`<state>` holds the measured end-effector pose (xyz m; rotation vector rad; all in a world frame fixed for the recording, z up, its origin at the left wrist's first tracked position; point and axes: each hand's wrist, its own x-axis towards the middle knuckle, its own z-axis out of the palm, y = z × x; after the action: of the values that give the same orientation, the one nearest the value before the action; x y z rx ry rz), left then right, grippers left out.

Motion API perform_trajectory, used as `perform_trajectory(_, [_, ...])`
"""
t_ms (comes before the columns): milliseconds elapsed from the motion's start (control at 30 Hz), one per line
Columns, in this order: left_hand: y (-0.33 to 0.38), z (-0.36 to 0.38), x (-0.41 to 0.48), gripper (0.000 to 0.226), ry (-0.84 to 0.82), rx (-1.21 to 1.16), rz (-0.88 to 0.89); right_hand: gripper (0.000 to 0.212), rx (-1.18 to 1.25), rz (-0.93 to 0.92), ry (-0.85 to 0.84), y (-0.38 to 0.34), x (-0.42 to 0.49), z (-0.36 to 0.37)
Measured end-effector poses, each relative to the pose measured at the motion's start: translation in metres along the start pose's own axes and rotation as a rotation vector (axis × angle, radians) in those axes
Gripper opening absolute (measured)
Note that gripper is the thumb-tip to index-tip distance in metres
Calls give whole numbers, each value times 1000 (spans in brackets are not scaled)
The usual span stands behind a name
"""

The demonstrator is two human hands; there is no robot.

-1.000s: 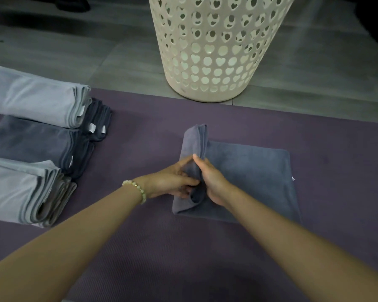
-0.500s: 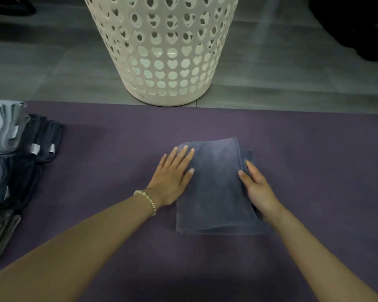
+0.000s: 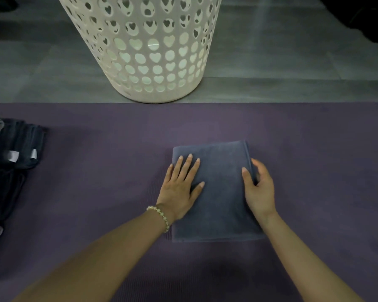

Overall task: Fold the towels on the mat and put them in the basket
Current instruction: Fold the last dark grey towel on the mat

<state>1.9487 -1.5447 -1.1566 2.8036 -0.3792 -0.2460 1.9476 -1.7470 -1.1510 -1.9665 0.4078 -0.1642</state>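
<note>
1. Mat (image 3: 96, 182): purple, lying across the grey floor (image 3: 292, 68). It carries every towel I can see.
2. Basket (image 3: 153, 98): white, pierced with heart-shaped holes. It stands on the floor just past the mat's far edge, straight beyond the work. Its rim is out of view, so I cannot tell what it holds.
3. Pile of towels (image 3: 20, 144): dark and pale grey, at the mat's left edge, partly cut off and well apart from both hands. They look folded to me and none is in the basket yet, so I judge most of the carrying is left to do.
4. Towel (image 3: 223, 203): grey-blue, folded to a compact rectangle and flat on the middle of the mat, on the near side of the basket. I judge its folding is all but done. What remains is a last squaring-up and the lift into the basket.
5. Left hand (image 3: 179, 188): laid flat on the towel's left part. The fingers (image 3: 189, 164) are straight and a little apart, pressing down and gripping nothing.
6. Right hand (image 3: 260, 188): at the towel's right edge. The thumb lies on top and the fingers are curled round the layered edge, clamped on it.
7. Bracelet (image 3: 159, 214): pale beads on the left wrist, touching the towel's near left corner.
</note>
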Motion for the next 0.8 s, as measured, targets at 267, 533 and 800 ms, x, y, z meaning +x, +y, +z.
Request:
perform_trajectory(267, [9, 13, 4, 67, 22, 78, 6, 33, -68, 85, 15, 12, 1, -6])
perform_trajectory(533, [9, 20, 5, 67, 27, 60, -49, 39, -315, 61, -67, 18, -38, -27])
perform_trajectory(800, [18, 13, -7, 67, 106, -57, -82, 45, -511, -316, -17, 3, -33, -16])
